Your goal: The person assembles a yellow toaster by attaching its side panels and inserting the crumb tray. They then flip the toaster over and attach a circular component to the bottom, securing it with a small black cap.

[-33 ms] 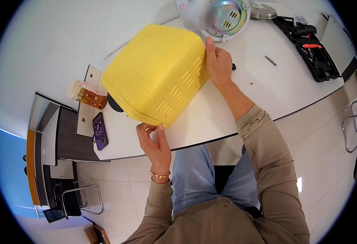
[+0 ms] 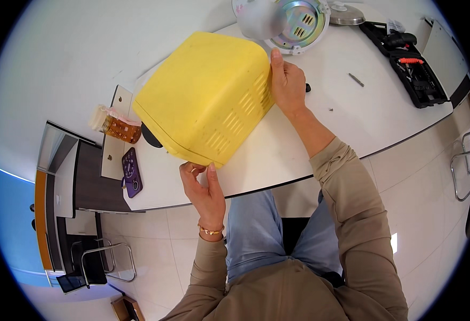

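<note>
A yellow box-shaped appliance housing (image 2: 197, 91) with rounded corners and rows of vent slots on its side sits tilted across the white table. It looks like the shell of a small oven, though its front and underside are hidden. At its near corner, my left hand (image 2: 204, 192) pinches the lower edge between thumb and fingers. My right hand (image 2: 288, 85) grips the far right end, thumb up along the edge and fingers partly hidden. A black round part (image 2: 151, 136) shows under the left side, and a small black piece (image 2: 308, 87) pokes out beside my right hand.
Behind the housing stands a round metal appliance part (image 2: 302, 27) next to a metal lid (image 2: 346, 14). A black tool case (image 2: 419, 80) lies open at the right, a thin metal bit (image 2: 356, 80) nearer. On the left are a purple phone (image 2: 132, 172) and an amber jar (image 2: 118, 127).
</note>
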Demonstrator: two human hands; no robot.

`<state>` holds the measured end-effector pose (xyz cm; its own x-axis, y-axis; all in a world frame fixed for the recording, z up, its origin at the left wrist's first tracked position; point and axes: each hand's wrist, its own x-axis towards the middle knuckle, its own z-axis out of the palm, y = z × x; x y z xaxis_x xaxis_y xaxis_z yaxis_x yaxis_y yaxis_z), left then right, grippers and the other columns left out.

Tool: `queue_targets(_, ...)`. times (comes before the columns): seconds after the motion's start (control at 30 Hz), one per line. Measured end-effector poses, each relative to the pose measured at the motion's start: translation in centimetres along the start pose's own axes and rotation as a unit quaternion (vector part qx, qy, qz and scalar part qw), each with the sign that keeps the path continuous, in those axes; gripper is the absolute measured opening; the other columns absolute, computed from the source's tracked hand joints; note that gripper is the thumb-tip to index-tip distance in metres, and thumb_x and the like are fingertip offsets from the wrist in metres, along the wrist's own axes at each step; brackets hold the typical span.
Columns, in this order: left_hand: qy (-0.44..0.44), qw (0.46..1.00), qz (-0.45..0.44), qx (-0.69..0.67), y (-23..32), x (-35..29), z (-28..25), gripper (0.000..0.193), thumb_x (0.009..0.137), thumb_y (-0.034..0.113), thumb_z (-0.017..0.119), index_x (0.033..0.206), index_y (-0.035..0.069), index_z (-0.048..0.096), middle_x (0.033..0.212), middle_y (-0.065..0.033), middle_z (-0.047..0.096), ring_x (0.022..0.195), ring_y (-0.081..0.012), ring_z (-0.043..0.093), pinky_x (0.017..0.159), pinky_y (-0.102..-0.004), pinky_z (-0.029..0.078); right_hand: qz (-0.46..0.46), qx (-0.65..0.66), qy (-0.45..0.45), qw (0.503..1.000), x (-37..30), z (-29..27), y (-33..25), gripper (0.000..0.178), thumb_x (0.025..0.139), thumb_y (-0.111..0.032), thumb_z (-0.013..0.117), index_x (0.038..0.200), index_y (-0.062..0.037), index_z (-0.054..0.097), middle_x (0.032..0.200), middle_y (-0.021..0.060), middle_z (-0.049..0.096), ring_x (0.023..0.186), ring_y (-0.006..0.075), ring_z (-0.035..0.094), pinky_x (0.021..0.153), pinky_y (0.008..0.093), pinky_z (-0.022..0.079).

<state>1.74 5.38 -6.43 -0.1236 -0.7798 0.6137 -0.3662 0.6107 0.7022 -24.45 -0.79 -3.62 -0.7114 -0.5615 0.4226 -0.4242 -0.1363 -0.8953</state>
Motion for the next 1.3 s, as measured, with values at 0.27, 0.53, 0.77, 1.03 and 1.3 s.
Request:
queue_targets(0.27, 0.0, 1.0, -0.02, 0.004, -0.2, -0.3, -0.3, 0.018, 0.097, 0.009, 0.064, 0.108, 0.0, 0.053, 0.102, -0.0061, 0.053, 0.09, -0.0165, 0.052, 0.086, -0.0304, 0.044, 0.017, 0.029, 0.007, 0.999, 0.5, 0.3, 0.9, 0.08, 0.101, -0.067, 0.035, 0.069, 0.0002, 0.065, 0.06, 0.0162, 0.059, 0.061, 0.0349, 0.056, 0.063, 0.0444, 0.044)
queue_targets(0.53, 0.009, 0.999, -0.026, -0.017, 0.3, -0.2, -0.3, 0.015, 0.097, 0.007, 0.065, 0.108, 0.0, 0.057, 0.102, -0.0052, 0.058, 0.094, -0.0149, 0.055, 0.09, -0.0293, 0.045, 0.026, -0.006, 0.018, 0.999, 0.3, 0.1, 0.2, 0.071, 0.102, -0.059, 0.044, 0.07, 0.0009, 0.067, 0.06, 0.0146, 0.06, 0.06, 0.0332, 0.057, 0.063, 0.042, 0.044)
queue_targets(0.77, 0.036, 0.999, 0.0, -0.004, -0.1, 0.1, -0.2, 0.014, 0.094, 0.005, 0.066, 0.104, 0.0, 0.059, 0.1, -0.0087, 0.061, 0.093, -0.0215, 0.059, 0.088, -0.0325, 0.047, 0.03, 0.016, 0.014, 0.999, 0.1, 0.1, 0.4, 0.07, 0.102, -0.058, 0.044, 0.073, 0.0018, 0.067, 0.063, 0.0158, 0.06, 0.063, 0.0293, 0.056, 0.066, 0.0405, 0.045)
queue_targets(1.03, 0.034, 0.992, -0.074, -0.1, -0.3, 0.4, -0.3, 0.017, 0.093, 0.004, 0.068, 0.104, -0.001, 0.058, 0.102, -0.0103, 0.059, 0.101, -0.0226, 0.062, 0.093, -0.0351, 0.053, 0.093, 0.121, -0.046, 0.987, -1.3, -1.8, 0.2, 0.067, 0.103, -0.055, 0.046, 0.08, 0.0031, 0.071, 0.071, 0.0065, 0.066, 0.068, 0.0159, 0.06, 0.065, 0.0311, 0.045)
queue_targets(1.3, -0.003, 0.983, -0.13, -0.131, -0.9, 2.6, -1.6, 0.036, 0.091, 0.013, 0.076, 0.113, -0.002, 0.051, 0.107, -0.0102, 0.06, 0.102, -0.018, 0.06, 0.096, -0.0338, 0.049, 0.146, 0.183, -0.153, 0.96, -4.7, -5.3, -1.1, 0.049, 0.103, -0.041, 0.052, 0.103, 0.0031, 0.074, 0.09, 0.0069, 0.073, 0.084, 0.0132, 0.066, 0.069, 0.0277, 0.049)
